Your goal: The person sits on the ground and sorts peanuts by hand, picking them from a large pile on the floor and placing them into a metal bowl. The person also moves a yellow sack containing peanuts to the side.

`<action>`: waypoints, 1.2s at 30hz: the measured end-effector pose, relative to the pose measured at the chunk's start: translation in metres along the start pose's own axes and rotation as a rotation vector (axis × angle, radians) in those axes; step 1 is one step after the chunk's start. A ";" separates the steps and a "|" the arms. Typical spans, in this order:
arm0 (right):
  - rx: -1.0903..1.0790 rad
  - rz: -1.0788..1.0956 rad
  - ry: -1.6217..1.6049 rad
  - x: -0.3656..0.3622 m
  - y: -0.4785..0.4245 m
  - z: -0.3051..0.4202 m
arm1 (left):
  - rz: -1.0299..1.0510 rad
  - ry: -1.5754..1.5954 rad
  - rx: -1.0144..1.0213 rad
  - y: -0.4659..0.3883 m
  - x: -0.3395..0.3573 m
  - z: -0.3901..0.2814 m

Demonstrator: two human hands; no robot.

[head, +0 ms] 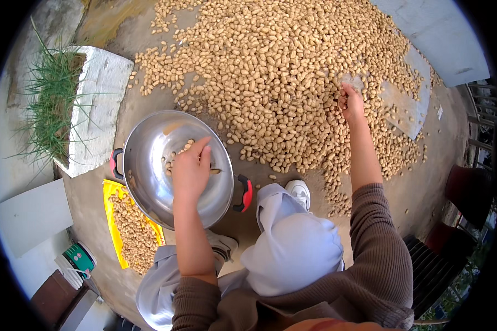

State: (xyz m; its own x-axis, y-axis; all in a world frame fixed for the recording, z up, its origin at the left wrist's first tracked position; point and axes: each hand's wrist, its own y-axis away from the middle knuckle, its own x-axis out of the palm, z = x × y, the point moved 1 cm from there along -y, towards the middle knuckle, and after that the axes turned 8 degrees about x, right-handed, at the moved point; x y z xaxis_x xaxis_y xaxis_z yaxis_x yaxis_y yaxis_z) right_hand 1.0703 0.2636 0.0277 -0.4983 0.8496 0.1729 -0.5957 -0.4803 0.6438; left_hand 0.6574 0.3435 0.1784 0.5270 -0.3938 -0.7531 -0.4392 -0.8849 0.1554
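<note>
My left hand (192, 167) hangs over a wide stainless steel pan (149, 136) with red and black handles. Its fingers curl inward, and whether anything is in them is hidden. A few peanuts (168, 166) lie in the pan, partly behind the hand. A large heap of unshelled peanuts (269, 78) spreads over the ground before me. At the heap's right side is my right hand (351, 101), arm stretched out and fingers bent close to the peanuts. I cannot make out whether it grips any.
A white foam planter (101, 95) with green shoots (49, 107) stands at left. Below it lies a yellow sack (114, 231) with peanuts on it. A green and white bucket (78, 262) is at lower left. Flat sheeting (414, 105) and dark red chairs (468, 192) are at right.
</note>
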 end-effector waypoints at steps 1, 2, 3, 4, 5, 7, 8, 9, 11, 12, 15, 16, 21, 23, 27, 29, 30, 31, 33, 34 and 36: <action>-0.106 -0.112 0.105 -0.003 -0.014 0.006 | -0.019 0.031 0.031 0.000 0.001 -0.001; -0.120 -0.192 0.177 -0.005 -0.028 0.009 | -0.039 0.062 0.061 0.000 0.004 -0.001; -0.131 -0.268 0.249 -0.002 -0.039 0.011 | -0.060 0.089 0.089 0.001 0.005 -0.002; -0.145 -0.351 0.319 -0.002 -0.051 0.015 | -0.050 0.096 0.082 0.000 0.006 -0.005; -0.084 -0.346 0.408 -0.003 -0.065 0.016 | -0.041 0.102 0.076 -0.001 0.006 -0.010; 0.038 -0.338 0.577 -0.017 -0.101 0.010 | -0.029 0.131 0.087 -0.003 0.009 -0.019; 0.088 -0.443 0.703 -0.027 -0.120 0.007 | -0.024 0.159 0.105 -0.004 0.012 -0.023; 0.032 -0.461 0.780 -0.026 -0.123 0.003 | -0.022 0.179 0.110 -0.003 0.014 -0.025; -0.085 -0.510 0.930 -0.032 -0.126 0.000 | -0.013 0.221 0.133 -0.005 0.020 -0.034; -0.120 -0.489 0.897 -0.019 -0.109 -0.003 | -0.014 0.232 0.129 -0.003 0.022 -0.034; -0.184 -0.091 0.503 0.024 -0.025 0.006 | 0.021 0.273 0.109 -0.001 0.033 -0.029; -0.118 0.077 0.500 0.025 -0.005 0.005 | 0.025 0.280 0.153 -0.001 0.039 -0.032; 0.162 0.707 0.732 0.065 0.140 -0.008 | 0.271 0.157 0.177 0.000 0.061 -0.054; 0.219 0.964 0.705 0.066 0.164 -0.017 | 0.372 0.141 0.230 0.001 0.068 -0.052; 0.238 0.992 0.559 0.062 0.175 -0.021 | 0.398 0.215 0.323 -0.002 0.070 -0.046; 0.205 0.987 0.552 0.062 0.175 -0.019 | 0.427 0.286 0.254 -0.004 0.065 -0.052; 0.210 1.000 0.568 0.063 0.176 -0.016 | 0.466 0.316 0.204 -0.007 0.057 -0.060; 0.226 1.016 0.593 0.065 0.178 -0.014 | 0.504 0.346 0.153 -0.008 0.054 -0.065; 0.255 1.051 0.649 0.069 0.182 -0.009 | 0.517 0.418 0.202 -0.004 0.060 -0.063; 0.228 1.052 0.653 0.070 0.183 -0.010 | 0.520 0.454 0.226 -0.002 0.062 -0.062; 0.175 1.055 0.661 0.071 0.185 -0.014 | 0.536 0.409 0.249 -0.002 0.062 -0.063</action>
State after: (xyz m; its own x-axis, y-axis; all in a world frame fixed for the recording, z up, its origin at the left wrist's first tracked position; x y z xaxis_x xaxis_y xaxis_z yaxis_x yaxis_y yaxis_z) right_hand 0.9162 0.2325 0.1488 -0.9302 -0.2256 0.2894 0.3505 -0.7799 0.5185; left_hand 0.7365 0.3053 0.1719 0.4013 -0.8631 -0.3066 -0.8410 -0.4798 0.2499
